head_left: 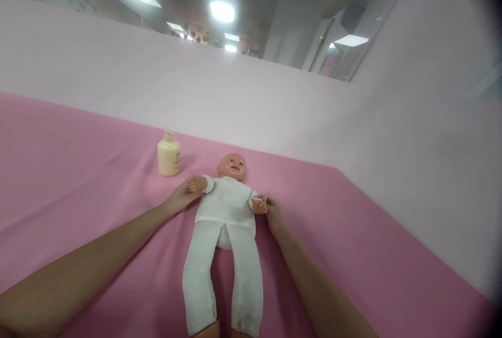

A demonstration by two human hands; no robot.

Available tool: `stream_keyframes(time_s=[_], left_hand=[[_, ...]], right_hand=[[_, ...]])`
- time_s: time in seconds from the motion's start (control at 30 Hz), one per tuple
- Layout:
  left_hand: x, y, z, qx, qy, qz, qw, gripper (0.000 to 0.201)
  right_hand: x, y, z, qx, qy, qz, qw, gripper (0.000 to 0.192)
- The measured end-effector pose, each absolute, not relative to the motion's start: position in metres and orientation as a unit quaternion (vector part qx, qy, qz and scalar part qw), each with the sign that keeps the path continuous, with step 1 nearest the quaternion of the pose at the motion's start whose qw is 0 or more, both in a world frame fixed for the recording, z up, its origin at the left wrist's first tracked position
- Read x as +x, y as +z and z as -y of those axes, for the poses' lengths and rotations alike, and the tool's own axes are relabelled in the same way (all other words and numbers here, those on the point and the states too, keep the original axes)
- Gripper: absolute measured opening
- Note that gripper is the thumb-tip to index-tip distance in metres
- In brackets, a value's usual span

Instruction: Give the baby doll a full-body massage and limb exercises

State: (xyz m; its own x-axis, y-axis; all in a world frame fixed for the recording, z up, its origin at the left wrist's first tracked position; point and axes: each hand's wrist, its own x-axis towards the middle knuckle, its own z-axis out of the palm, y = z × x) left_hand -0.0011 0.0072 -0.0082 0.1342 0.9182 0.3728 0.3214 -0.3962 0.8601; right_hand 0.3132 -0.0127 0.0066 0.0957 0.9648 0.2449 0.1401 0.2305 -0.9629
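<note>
A baby doll (226, 199) in a white top and white trousers lies on its back, its head away from me. My left hand (181, 196) is at the doll's arm on the left, closed around it near the small hand, with most of my fingers hidden behind it. On the other side, my right hand (273, 210) has its fingers bent and pinched on the doll's other arm at the sleeve cuff. The doll's feet are cut off by the bottom edge of the view.
A cream-coloured pump bottle (169, 156) stands left of the doll's head. Pink cloth (117, 171) with faint creases covers the surface. Behind it rises a white wall (235, 97), with a window or mirror (251, 9) above showing ceiling lights.
</note>
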Motion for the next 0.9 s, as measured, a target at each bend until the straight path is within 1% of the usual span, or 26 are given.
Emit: stream_keyframes(time_s=[0.13, 0.33, 0.47, 0.6, 0.77, 0.9], left_hand=[[-0.002, -0.004, -0.005, 0.678, 0.475, -0.445, 0.342, 0.056], [0.002, 0.004, 0.001, 0.681, 0.467, -0.424, 0.371, 0.053], [0.003, 0.003, 0.003, 0.681, 0.472, -0.424, 0.364, 0.054], [0.0, -0.003, -0.004, 0.673, 0.479, -0.442, 0.349, 0.048], [-0.002, -0.006, -0.011, 0.666, 0.486, -0.449, 0.345, 0.036], [-0.002, -0.001, -0.008, 0.681, 0.495, -0.427, 0.33, 0.033]], right_hand=[[0.309, 0.005, 0.014, -0.481, 0.373, 0.564, 0.558, 0.028], [0.31, -0.001, 0.008, -0.48, 0.374, 0.563, 0.559, 0.021], [0.31, 0.0, 0.008, -0.484, 0.364, 0.568, 0.557, 0.021], [0.307, 0.004, 0.013, -0.483, 0.352, 0.569, 0.564, 0.024], [0.307, 0.006, 0.018, -0.487, 0.304, 0.605, 0.551, 0.024], [0.309, 0.005, 0.017, -0.504, 0.299, 0.601, 0.543, 0.032]])
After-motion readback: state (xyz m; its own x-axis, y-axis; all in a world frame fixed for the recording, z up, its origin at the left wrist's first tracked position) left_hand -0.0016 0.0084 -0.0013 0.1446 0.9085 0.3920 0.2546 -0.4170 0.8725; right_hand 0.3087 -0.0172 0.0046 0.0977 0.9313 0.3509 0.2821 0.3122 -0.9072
